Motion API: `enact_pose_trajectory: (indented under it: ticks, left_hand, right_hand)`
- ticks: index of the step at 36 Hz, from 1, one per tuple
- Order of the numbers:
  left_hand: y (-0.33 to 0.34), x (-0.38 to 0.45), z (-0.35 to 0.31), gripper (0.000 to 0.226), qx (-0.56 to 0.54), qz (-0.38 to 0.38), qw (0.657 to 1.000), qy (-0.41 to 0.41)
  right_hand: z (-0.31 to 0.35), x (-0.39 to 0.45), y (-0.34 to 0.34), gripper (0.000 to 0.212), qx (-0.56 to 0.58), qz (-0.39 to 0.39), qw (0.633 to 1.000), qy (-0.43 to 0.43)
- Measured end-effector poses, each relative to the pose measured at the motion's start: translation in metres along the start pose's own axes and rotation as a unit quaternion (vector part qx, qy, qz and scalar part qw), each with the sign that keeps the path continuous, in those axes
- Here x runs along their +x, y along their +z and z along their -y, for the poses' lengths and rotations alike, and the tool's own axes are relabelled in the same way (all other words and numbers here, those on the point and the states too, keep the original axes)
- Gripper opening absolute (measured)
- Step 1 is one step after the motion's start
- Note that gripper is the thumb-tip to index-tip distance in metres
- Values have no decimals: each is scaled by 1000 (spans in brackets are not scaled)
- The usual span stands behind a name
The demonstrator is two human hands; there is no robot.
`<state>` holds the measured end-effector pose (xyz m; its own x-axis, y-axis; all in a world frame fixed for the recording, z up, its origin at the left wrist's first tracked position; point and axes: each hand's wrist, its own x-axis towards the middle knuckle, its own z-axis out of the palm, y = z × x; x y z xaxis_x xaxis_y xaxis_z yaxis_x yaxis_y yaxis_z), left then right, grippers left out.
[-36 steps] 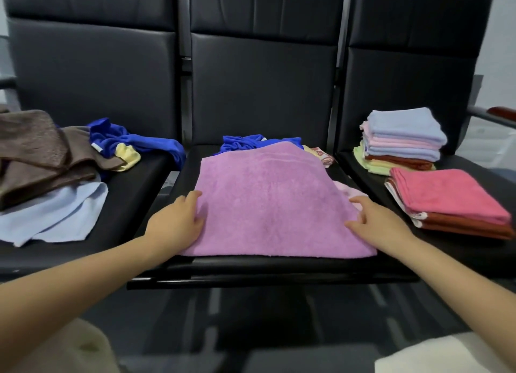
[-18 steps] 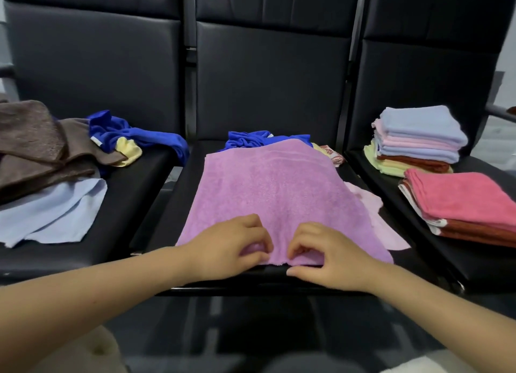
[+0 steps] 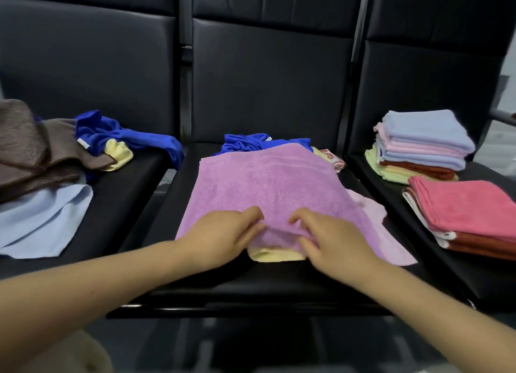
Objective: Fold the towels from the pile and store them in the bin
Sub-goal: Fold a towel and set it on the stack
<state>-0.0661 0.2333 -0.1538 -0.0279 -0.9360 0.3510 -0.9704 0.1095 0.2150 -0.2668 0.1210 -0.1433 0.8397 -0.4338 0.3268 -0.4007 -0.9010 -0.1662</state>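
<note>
the purple towel (image 3: 273, 188) lies spread on the middle black seat (image 3: 251, 286), and both hands pinch its near edge, the left hand (image 3: 223, 240) and right hand (image 3: 332, 244) close together. it looks soft, light and floppy, so the corners seem the better hold. a yellow cloth (image 3: 275, 254) peeks out beneath the fingers. 2 folded stacks (image 3: 424, 146) sit beyond the right hand, loose towels (image 3: 44, 177) beyond the left; no bin in view.
</note>
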Motion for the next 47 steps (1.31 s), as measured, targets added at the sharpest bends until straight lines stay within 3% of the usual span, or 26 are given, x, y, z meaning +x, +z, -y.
enact_pose_trajectory:
  ticks: [3,6,8,12,16,19,22,26,30,33,38,42,47]
  left_hand:
    - [-15,10,10,57,83,6,996,32]
    - [-27,16,23,50,189,43,980,44]
    - [-31,17,32,51,201,47,978,21]
    - [-35,9,51,50,46,13,999,-16]
    - [-40,1,58,72,-77,-35,995,-56]
    - [-41,-7,55,66,-121,-64,988,-66]
    - [-44,-15,45,72,-155,-66,982,-87]
    - [-44,-24,29,68,-194,-63,974,-95]
    - [-40,-32,24,52,-207,-28,971,-120]
    - [-37,-37,22,42,-213,33,969,-125]
    - [-31,-39,22,43,-208,90,966,-128]
    - [-33,-31,29,42,-197,77,970,-117]
    - [-51,-7,51,35,-171,64,973,-140]
  right_hand:
    - [-28,8,-15,20,-1,-25,997,68]
    - [-50,6,-21,20,-45,28,993,107]
    - [-55,2,-23,24,-25,20,994,105]
    - [-59,-6,-36,40,50,-4,994,98]
    - [-61,-18,-51,58,126,46,984,116]
    - [-65,-27,-55,48,170,41,977,121]
    - [-65,-33,-55,23,222,-26,968,111]
    - [-59,-38,-54,77,268,-51,954,124]
    - [-55,-44,-51,24,256,-30,955,147]
    - [-54,-47,-51,31,241,26,957,159]
    - [-53,-51,-47,44,197,202,941,188]
    - [-58,-41,-51,37,195,161,946,204]
    - [-73,-23,-71,20,310,105,917,230]
